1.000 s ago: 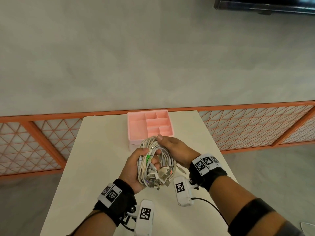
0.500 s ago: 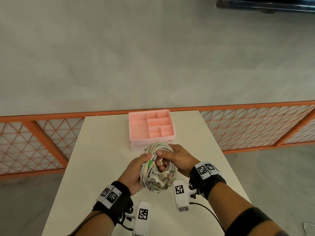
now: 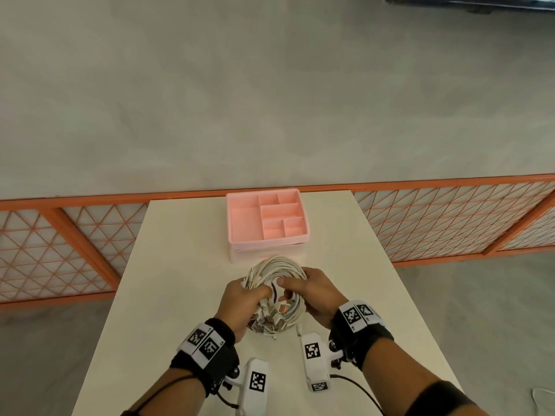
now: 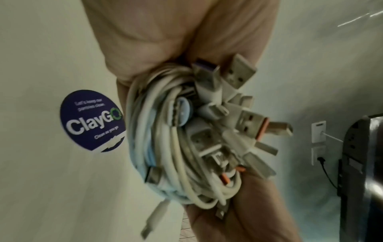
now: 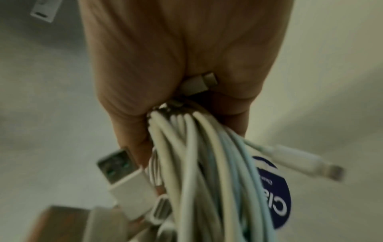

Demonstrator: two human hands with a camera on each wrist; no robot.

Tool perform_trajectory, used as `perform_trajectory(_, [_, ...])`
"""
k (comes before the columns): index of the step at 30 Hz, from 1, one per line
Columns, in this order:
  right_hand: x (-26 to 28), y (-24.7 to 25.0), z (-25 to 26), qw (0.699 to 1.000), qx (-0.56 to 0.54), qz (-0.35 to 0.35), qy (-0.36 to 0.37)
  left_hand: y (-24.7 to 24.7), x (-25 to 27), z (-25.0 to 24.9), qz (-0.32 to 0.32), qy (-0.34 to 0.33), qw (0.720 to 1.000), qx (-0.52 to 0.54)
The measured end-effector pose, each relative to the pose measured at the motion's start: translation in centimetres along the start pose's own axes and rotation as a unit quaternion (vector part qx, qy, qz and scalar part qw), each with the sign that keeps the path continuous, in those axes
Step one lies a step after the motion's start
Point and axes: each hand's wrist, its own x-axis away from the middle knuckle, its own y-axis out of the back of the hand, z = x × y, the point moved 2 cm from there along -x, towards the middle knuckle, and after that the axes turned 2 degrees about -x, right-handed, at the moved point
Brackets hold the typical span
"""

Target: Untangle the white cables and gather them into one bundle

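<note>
1. A cream table (image 3: 186,265) fills the lower middle of the head view, narrowing toward its far edge at mid-frame
2. Beyond it, a grey floor (image 3: 240,100) covers the upper half of the frame, and a dark object (image 3: 480,3) cuts across the upper right corner
3. An orange-framed lattice barrier (image 3: 450,217) runs across the frame from left to right edge, behind the table's far end
4. A pink compartment tray (image 3: 267,217) sits at the table's far edge, centre of the frame, on a paler base; its compartments show only pink bottoms
5. The white cables (image 3: 276,271) are coiled into one bundle just below the tray in the frame, low over or on the table; which, I cannot tell
6. The left hand (image 3: 240,301) grips the bundle's left side, fingers curled round the strands; the left wrist view shows many USB plugs (image 4: 244,124) bristling from the coil
7. The right hand (image 3: 312,292) grips the right side, fingers wrapped over the strands, which the right wrist view shows running out of the closed fist
8. A round dark-blue "ClayGo" sticker (image 4: 91,121) on the table shows at mid-left of the left wrist view, partly hidden by the coil
9. A wall socket (image 4: 318,132) with a black lead plugged in below it sits at the right of that view
</note>
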Motion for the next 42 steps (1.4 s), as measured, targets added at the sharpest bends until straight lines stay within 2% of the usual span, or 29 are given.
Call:
perform_trajectory(2, [0.1, -0.1, -0.8, 0.999, -0.018, 0.001, -0.028, 0.1, -0.1, 0.6, -0.017, 0.002, 1.0, 0.005])
perform_trajectory(5, [-0.5, -0.1, -1.7, 0.997, 0.027, -0.025, -0.074, 0.1, 0.0, 1.8, -0.033, 0.007, 0.999, -0.004])
perform_trajectory(8, [-0.9, 0.3, -2.1, 0.99, 0.073, -0.02, -0.122, 0.1, 0.3, 2.3, -0.008, 0.023, 0.999, -0.022])
perform_trajectory(13, [-1.6, 0.7, -2.8, 0.988, 0.101, -0.037, -0.11, 0.3, 0.4, 1.9, 0.031, 0.065, 0.997, -0.036])
perform_trajectory(19, [-2.5, -0.1, -5.0, 0.988, 0.115, -0.052, -0.093, 1.1, -0.9, 4.2, -0.02, 0.07, 0.996, -0.052])
perform_trajectory(24, [-2.9, -0.9, -7.1, 0.986, 0.12, 0.006, -0.114, 2.1, -1.1, 5.8, -0.051, 0.049, 0.991, -0.11])
perform_trajectory(27, [-3.8, -1.3, -8.0, 0.986, 0.092, 0.026, -0.134, 2.5, -1.5, 6.0, -0.078, 0.055, 0.99, -0.105])
perform_trajectory(30, [-5.2, -1.5, -8.2, 0.985, 0.142, 0.025, -0.099, 2.7, -2.0, 7.2, -0.111, 0.083, 0.988, -0.072])
perform_trajectory(33, [-6.2, -1.5, -8.3, 0.972, 0.208, 0.019, -0.104, 2.8, -2.3, 7.8, -0.139, 0.105, 0.984, -0.043])
perform_trajectory(37, [-8.8, -1.6, -9.4, 0.938, 0.321, 0.093, -0.088, 4.4, -3.5, 8.4, -0.168, 0.118, 0.978, -0.047])
perform_trajectory(40, [-9.8, -1.9, -8.0, 0.911, 0.384, 0.104, -0.111, 5.7, -4.2, 8.8, -0.164, 0.126, 0.976, -0.066])
perform_trajectory(42, [-10.9, -1.8, -7.2, 0.892, 0.431, 0.114, -0.081, 6.0, -4.4, 9.0, -0.166, 0.132, 0.975, -0.067])
